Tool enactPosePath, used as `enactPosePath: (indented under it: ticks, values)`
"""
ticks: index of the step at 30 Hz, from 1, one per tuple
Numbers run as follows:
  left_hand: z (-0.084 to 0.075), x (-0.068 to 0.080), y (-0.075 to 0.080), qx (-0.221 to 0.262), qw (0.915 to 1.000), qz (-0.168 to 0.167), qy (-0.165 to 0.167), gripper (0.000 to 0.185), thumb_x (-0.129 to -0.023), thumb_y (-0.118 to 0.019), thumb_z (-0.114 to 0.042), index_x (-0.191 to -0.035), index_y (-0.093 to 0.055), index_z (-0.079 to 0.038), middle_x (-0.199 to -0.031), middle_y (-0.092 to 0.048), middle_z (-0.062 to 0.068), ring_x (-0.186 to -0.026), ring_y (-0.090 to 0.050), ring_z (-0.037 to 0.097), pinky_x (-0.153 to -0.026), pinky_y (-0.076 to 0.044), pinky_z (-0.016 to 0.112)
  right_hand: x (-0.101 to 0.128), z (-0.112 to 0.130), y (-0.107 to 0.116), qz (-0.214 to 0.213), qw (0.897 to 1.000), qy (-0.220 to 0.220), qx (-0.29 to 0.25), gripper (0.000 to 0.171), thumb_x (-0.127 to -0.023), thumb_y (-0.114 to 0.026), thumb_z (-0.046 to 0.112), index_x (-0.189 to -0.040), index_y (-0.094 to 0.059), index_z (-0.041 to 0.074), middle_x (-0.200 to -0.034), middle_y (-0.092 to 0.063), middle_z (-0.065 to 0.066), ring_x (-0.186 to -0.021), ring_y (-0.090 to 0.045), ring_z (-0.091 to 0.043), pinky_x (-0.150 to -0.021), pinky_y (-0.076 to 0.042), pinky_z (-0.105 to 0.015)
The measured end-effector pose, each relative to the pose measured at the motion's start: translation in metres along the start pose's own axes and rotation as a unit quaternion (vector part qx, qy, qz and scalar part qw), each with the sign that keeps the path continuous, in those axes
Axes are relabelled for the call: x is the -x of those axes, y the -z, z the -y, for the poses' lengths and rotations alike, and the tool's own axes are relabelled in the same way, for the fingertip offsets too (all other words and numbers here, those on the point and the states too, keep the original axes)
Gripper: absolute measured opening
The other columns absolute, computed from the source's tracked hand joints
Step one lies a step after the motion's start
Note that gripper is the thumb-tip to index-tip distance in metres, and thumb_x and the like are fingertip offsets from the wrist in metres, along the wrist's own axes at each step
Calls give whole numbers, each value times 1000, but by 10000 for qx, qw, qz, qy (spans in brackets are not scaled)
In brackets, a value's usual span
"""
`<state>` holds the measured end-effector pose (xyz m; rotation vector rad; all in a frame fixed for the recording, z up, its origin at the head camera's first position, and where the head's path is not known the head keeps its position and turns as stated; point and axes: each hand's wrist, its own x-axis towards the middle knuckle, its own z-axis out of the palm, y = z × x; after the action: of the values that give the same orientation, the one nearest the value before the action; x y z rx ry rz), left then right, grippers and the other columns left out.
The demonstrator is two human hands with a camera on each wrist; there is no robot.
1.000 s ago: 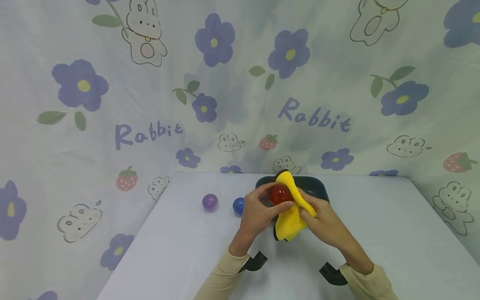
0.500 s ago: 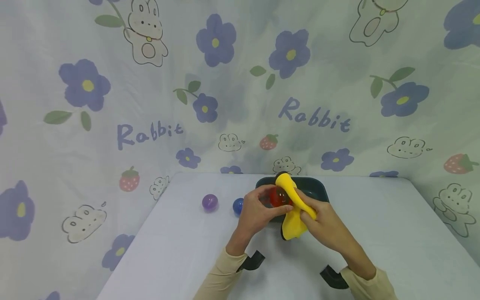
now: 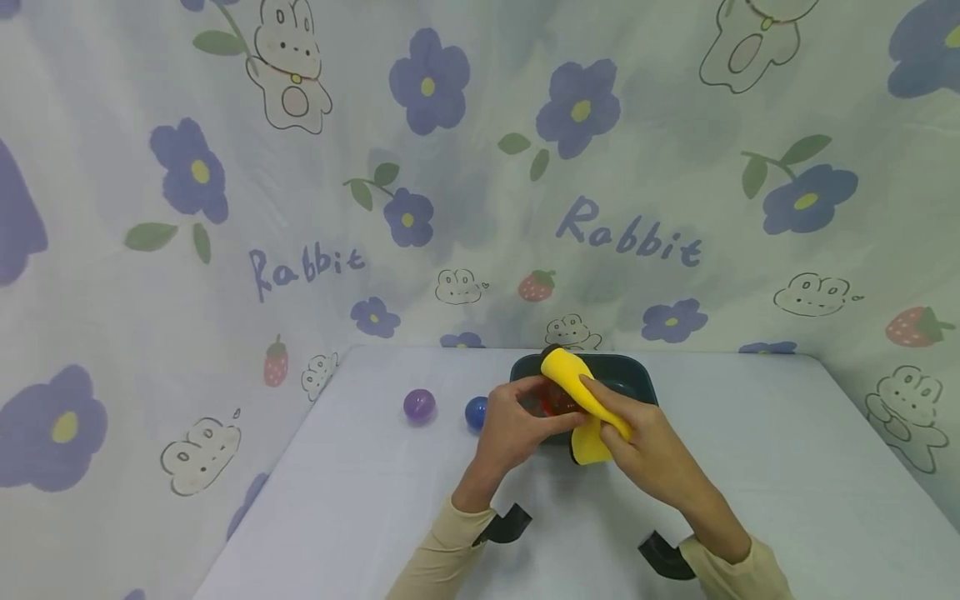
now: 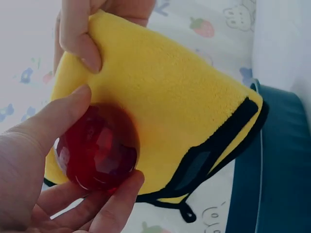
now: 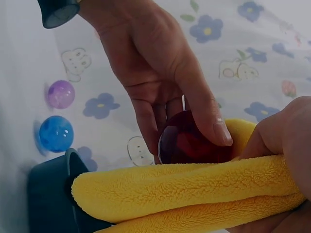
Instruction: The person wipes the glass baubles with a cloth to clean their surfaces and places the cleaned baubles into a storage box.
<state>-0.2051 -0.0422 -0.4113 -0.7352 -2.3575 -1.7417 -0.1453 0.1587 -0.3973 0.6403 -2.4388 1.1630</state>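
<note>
My left hand (image 3: 510,427) grips a clear red ball (image 4: 99,148), thumb on one side and fingers on the other. A yellow cloth (image 4: 146,82) with black edging and a small loop lies against the ball, pinched by my right hand (image 3: 648,437). In the head view the folded cloth covers much of the ball. Both hands are raised in front of a dark green basin (image 3: 633,377), which they partly hide.
A purple ball (image 3: 419,406) and a blue ball (image 3: 476,413) rest on the white table (image 3: 360,500) left of the basin; the left hand overlaps the blue one. A printed curtain (image 3: 487,167) hangs behind the table.
The cloth has swung over the ball toward the left, hiding more of it, and its hanging corner has drawn up. The left hand stays nearly in place.
</note>
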Motion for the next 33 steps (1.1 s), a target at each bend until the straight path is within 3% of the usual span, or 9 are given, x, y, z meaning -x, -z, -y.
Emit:
enactPosePath:
  ticks: [2, 4, 7, 10, 15, 20, 26, 33]
  values:
    - [0, 0, 0, 5, 9999, 56, -123, 34, -80, -90, -36, -107, -77, -21, -91, -75, -4, -82, -64, 13, -69, -60, 26, 0, 0, 0, -21, 9999, 91, 83, 56, -94, -55, -10, -149, -53, 1, -151, -55, -24, -96, -71, -20, -85, -63, -27]
    - [0, -1, -1, 1, 9998, 82, -184, 32, -80, -90, -35, -105, -77, -20, -89, -74, -4, -81, -64, 12, -68, -59, 25, -1, -1, 0, -30, 9998, 183, 111, 57, -94, -55, -12, -150, -52, 2, -151, -55, -24, -114, -70, -31, -94, -62, -38]
    - [-1, 0, -1, -29, 9998, 119, -153, 35, -80, -90, -34, -109, -78, -18, -93, -76, -5, -83, -65, 11, -70, -61, 26, -1, -3, 0, 1, 9995, 297, 99, 59, -94, -54, -13, -151, -50, 2, -152, -53, -25, -124, -67, -39, -97, -58, -48]
    - [-2, 1, -2, -47, 9997, 197, -104, 40, -80, -90, -34, -115, -78, -18, -100, -77, -5, -86, -66, 10, -73, -62, 26, -1, -6, 0, 47, 9993, 331, 141, 61, -94, -55, -12, -152, -49, 3, -153, -53, -24, -116, -69, -32, -93, -62, -42]
    - [-2, 2, -2, -83, 9992, 306, -243, 47, -81, -90, -32, -123, -75, -18, -113, -77, -2, -90, -66, 9, -76, -64, 31, -2, -13, 3, 247, 9995, 159, -91, 59, -96, -56, -8, -154, -47, 4, -152, -55, -23, -85, -63, -13, -74, -60, -22]
    - [-5, 3, -2, -120, 9988, 351, -330, 51, -80, -90, -29, -127, -73, -16, -120, -76, -1, -97, -68, 10, -79, -65, 32, -3, -18, 6, 462, 9969, -87, -629, 57, -98, -53, -5, -154, -45, 2, -148, -57, -28, -70, -57, -7, -64, -55, -21]
    - [-8, 3, -2, -67, 9988, 324, -373, 53, -82, -90, -27, -130, -72, -16, -124, -75, -1, -104, -70, 14, -81, -64, 27, -4, -19, 7, 487, 9934, -231, -1015, 54, -100, -53, -2, -153, -44, -3, -142, -61, -29, -71, -60, -8, -66, -58, -22]
    - [-7, 1, 1, 333, 9990, 172, -261, 49, -82, -90, -30, -126, -74, -16, -122, -76, 2, -105, -74, 18, -79, -64, 27, -3, -18, 0, 496, 9896, -503, -1252, 55, -103, -52, 3, -156, -38, -4, -129, -66, -24, -74, -62, -11, -72, -60, -22]
